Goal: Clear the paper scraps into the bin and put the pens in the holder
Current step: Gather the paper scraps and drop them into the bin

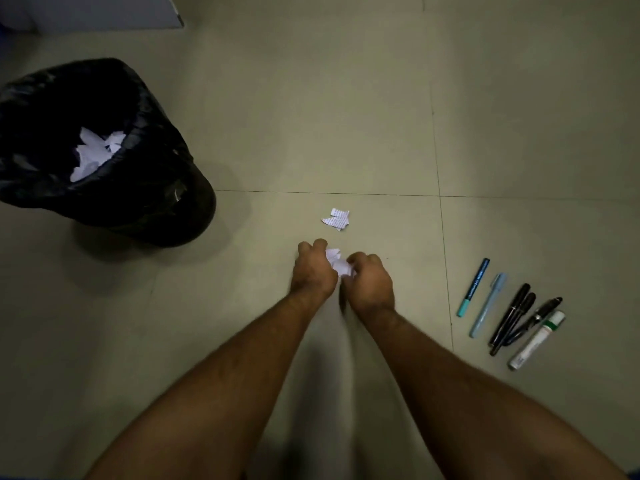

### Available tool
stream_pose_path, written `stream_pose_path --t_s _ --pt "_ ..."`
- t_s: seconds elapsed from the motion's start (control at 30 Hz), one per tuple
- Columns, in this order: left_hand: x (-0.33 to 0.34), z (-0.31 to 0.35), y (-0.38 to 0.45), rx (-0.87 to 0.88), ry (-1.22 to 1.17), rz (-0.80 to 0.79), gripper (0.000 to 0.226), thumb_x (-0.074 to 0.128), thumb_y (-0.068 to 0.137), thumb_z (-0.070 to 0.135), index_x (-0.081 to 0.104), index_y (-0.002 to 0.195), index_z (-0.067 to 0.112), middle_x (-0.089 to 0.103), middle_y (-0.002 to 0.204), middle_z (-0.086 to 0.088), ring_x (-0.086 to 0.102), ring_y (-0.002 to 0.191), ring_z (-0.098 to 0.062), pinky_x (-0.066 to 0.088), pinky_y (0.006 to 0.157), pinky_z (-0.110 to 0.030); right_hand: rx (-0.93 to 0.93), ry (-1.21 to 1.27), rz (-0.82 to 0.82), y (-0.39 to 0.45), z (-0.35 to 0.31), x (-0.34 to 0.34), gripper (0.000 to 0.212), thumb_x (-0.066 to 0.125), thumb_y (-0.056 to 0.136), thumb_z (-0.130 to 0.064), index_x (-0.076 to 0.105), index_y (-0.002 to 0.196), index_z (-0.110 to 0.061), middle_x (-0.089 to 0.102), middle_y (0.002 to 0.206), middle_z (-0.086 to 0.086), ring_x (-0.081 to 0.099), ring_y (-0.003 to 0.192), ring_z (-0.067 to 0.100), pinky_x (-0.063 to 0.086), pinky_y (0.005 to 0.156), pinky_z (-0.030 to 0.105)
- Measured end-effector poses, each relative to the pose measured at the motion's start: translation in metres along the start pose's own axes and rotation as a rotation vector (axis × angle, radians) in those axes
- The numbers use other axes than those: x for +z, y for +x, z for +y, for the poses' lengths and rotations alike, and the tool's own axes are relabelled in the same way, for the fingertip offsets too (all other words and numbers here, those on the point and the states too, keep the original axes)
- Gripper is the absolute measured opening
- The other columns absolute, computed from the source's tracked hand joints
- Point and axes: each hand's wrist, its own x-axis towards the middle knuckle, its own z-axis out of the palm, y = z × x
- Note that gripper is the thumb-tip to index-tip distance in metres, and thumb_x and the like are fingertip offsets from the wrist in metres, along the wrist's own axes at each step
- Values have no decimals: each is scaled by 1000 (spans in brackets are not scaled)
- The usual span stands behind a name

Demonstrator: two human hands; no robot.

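My left hand [313,271] and my right hand [370,282] meet low over the tiled floor, both closed around a crumpled bunch of white paper scraps [337,263] held between them. One printed paper scrap [336,219] lies on the floor just beyond my hands. A bin [149,188] lined with a black bag stands at the far left, with white paper scraps [93,152] inside. Several pens lie side by side on the floor at the right: a teal pen [473,287], a light blue pen [488,304], black pens [519,317] and a white marker [536,341]. No pen holder is in view.
Grey floor tiles with thin joints spread all around. A pale panel or furniture edge [104,15] sits at the top left, behind the bin.
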Motion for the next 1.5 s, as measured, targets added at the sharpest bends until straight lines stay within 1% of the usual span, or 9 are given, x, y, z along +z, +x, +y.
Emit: stream_pose_path --t_s 0.23,0.4,0.47,0.63,0.83,0.97,1.1,1.2,1.5 --pt "-16 -11 24 219 159 84 63 64 83 34 44 139 17 48 129 -11 50 116 -32 50 90 -43 -41 172 86 41 -7 -10 41 75 75 -27 65 114 -17 64 106 6 64 95 22 50 81 30" --pt "-25 -4 54 290 474 -19 75 62 83 31 27 149 20 38 141 -9 45 122 -34 49 92 -47 -145 -183 -3 72 -19 -24 69 66 74 -33 50 138 -14 51 128 14 50 115 35 48 89 41" --pt "-26 -3 64 355 608 -106 78 59 81 33 24 150 20 40 139 -9 47 117 -34 50 92 -47 -237 -327 -39 82 -24 -23 62 67 75 -33 52 132 -14 50 129 13 51 111 37 46 86 41" --pt "-31 -1 54 452 589 -217 62 61 81 29 41 137 12 49 127 -10 52 112 -32 45 95 -40 -411 -467 -153 70 -12 -19 75 56 70 -51 52 139 -21 45 150 12 44 131 38 39 104 43" --pt "-29 -21 37 362 690 -206 112 85 64 30 17 152 18 38 138 -11 49 117 -33 53 90 -44 -419 -558 -171 38 12 -23 118 52 60 -77 24 155 -14 35 157 6 35 141 33 35 112 42" --pt "-27 -7 43 411 657 -165 74 65 86 21 28 150 26 42 129 -14 57 104 -34 53 85 -41 -374 -553 -120 35 1 -19 102 73 70 -53 28 153 -15 48 140 9 50 117 31 44 94 38" --pt "-19 9 42 298 425 -171 35 58 92 39 61 125 25 46 117 -11 61 99 -31 52 88 -38 -262 -482 -109 42 -20 -14 56 65 84 -32 50 135 -13 53 120 13 55 105 33 50 82 38" --pt "-11 6 35 277 354 -94 25 53 95 31 69 107 16 53 110 -11 61 96 -30 52 82 -36 -211 -419 -92 41 -24 -10 26 54 91 -20 65 114 -14 57 108 11 62 94 32 47 74 33" --pt "3 -3 26 302 381 44 23 52 92 17 73 100 12 64 101 -12 62 94 -30 43 73 -31 -186 -371 -24 40 -10 -8 24 51 94 -20 73 102 -15 68 100 10 63 92 31 42 71 30"
